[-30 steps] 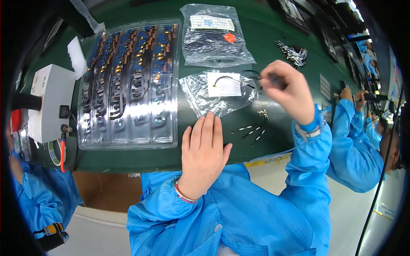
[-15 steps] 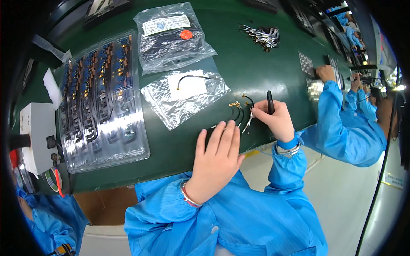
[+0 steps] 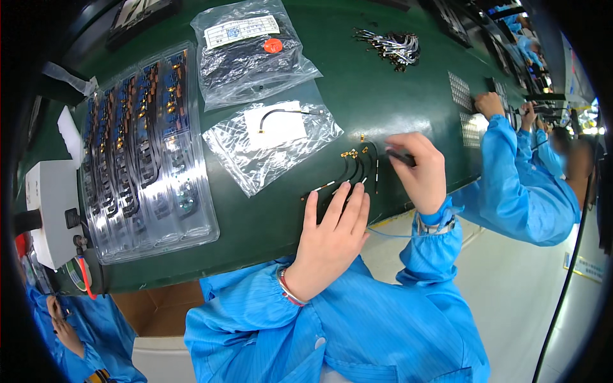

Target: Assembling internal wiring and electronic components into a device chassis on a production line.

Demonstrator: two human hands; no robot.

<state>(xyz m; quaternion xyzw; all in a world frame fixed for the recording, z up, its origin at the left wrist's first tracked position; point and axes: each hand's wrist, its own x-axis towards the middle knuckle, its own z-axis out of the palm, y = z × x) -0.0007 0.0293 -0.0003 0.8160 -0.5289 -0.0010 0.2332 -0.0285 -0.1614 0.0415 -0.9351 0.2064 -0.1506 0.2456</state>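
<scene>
My left hand [image 3: 332,246] lies palm down on the green table, its fingers stretched over the lower ends of several short black cables [image 3: 354,167] with gold connectors. A separate black cable [image 3: 375,156] with a white-banded end lies just right of them. To its right, slightly above the table, my right hand [image 3: 421,169] is closed round a slim black pen-shaped tool [image 3: 401,157]; its exact kind is hidden by the fingers. Farther left, a single black cable [image 3: 281,111] with a gold end rests on a white label on a clear plastic bag [image 3: 255,163].
A clear tray [image 3: 204,223] of blue boards and black cables sits at left, beside a white box [image 3: 54,210]. Behind lie a bag of black parts [image 3: 246,64] and a cable heap [image 3: 396,48]. A co-worker's hand [image 3: 490,105] touches metal plates [image 3: 471,131] at right.
My right hand has let go of the cable, which now lies on the table, and the black tool has tipped from upright toward flat. My left hand has shifted slightly right.
</scene>
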